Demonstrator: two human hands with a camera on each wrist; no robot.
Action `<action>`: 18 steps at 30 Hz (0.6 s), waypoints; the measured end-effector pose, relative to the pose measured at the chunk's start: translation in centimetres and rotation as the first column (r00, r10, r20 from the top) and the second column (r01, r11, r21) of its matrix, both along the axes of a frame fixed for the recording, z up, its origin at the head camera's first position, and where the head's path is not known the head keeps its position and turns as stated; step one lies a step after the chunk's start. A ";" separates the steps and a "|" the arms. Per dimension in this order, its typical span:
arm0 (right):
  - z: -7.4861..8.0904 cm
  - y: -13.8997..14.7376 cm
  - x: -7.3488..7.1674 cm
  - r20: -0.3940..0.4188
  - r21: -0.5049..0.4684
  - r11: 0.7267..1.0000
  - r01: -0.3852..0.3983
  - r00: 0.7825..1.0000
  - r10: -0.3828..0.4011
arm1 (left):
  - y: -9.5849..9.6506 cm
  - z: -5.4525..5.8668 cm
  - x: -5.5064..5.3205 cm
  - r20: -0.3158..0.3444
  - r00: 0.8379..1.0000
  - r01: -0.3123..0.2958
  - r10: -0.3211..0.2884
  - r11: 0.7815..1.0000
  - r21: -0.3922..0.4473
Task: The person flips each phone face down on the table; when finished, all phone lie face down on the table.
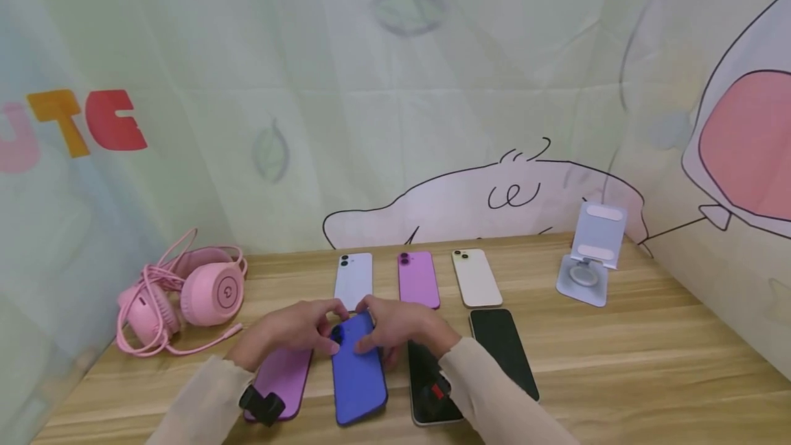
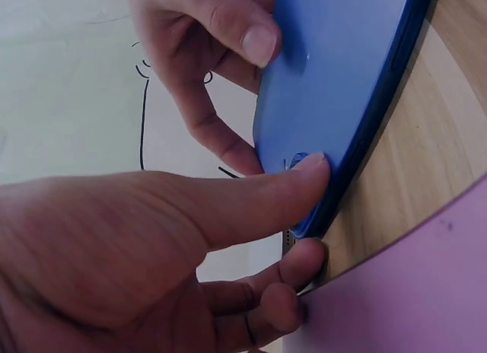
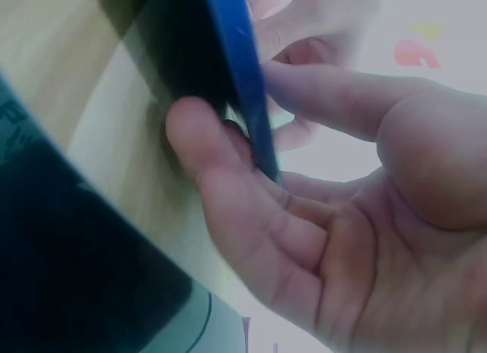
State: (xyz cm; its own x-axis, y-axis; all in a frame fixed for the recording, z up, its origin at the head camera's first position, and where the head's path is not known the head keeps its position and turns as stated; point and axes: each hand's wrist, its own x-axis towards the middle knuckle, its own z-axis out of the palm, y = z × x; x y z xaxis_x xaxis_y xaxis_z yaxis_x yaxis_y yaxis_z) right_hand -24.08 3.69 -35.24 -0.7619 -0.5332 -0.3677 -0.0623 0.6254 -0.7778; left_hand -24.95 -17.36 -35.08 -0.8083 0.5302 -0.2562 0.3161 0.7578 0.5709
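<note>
A blue phone (image 1: 361, 386), back side up, lies between my hands, its top end tilted up off the wooden table. My left hand (image 1: 296, 327) pinches the corner by the camera; in the left wrist view its thumb (image 2: 266, 201) lies over the lens area. From the other side my right hand (image 1: 402, 321) grips the top end, thumb on the back and fingers curled beneath, as the right wrist view shows. A purple phone (image 1: 284, 376) lies under my left forearm. By my right wrist are two dark-screened phones (image 1: 502, 345), one partly hidden by the sleeve.
Behind my hands lie a pale blue phone (image 1: 355, 273), a pinkish-purple phone (image 1: 418, 280) and a cream phone (image 1: 477, 279). Pink headphones (image 1: 210, 294) with a coiled cable sit at left. A light blue folding stand (image 1: 596, 235) stands back right, before a printed curtain (image 1: 395, 101).
</note>
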 end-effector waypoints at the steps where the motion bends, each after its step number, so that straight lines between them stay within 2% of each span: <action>1: 0.0 0.1 -0.1 -0.006 0.017 1.000 -0.012 1.000 0.012 | 0.0 0.0 0.0 0.003 1.000 -0.003 0.003 1.000 0.002; 7: 0.0 0.4 -0.3 -0.010 0.084 0.995 -0.053 0.999 0.054 | 0.0 -0.1 -0.2 0.005 1.000 -0.002 0.002 1.000 0.009; 13: -0.2 0.3 -0.5 -0.032 0.100 0.995 -0.030 0.999 0.033 | 0.0 -0.1 -0.3 -0.019 1.000 -0.001 0.001 1.000 -0.008; 18: -0.3 0.4 -0.5 -0.039 0.091 0.995 -0.045 0.998 0.049 | 0.1 -0.2 -0.3 -0.030 1.000 0.003 -0.003 1.000 -0.012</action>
State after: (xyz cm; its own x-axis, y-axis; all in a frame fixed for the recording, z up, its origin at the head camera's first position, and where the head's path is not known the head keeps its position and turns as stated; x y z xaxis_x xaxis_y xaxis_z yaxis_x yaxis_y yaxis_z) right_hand -24.59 4.04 -35.57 -0.7524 -0.5348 -0.3847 -0.1242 0.6886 -0.7144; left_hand -25.23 -17.29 -35.30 -0.8142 0.5295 -0.2381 0.3352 0.7635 0.5520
